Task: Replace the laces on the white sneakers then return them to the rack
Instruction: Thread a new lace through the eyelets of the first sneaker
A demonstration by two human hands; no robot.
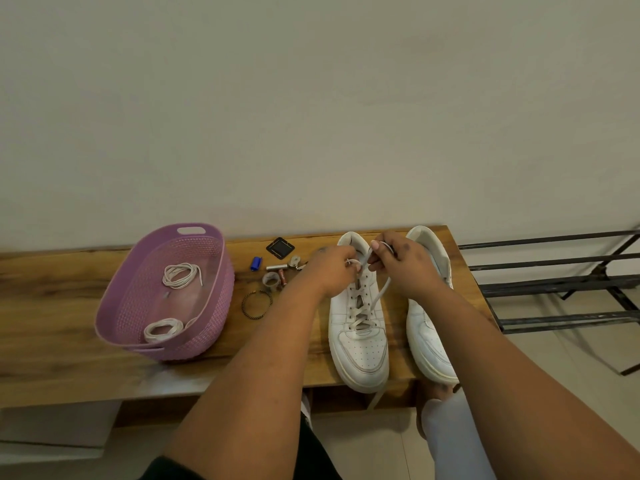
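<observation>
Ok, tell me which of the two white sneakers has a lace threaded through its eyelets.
The left sneaker, the one both hands are working over. A lace crisscrosses its lower eyelets. The right sneaker, largely behind the right forearm, shows no lace.

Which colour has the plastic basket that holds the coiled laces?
The basket is light purple, with a woven pattern on its walls. The head view shows it clearly.

a home entryway: low wooden bench (69, 306) against a plain wall (311, 98) on a tiled floor (571, 358), metal shoe rack (554, 285) beside it, plastic basket (162, 292) and small household oddments (277, 268) on the bench.
</observation>
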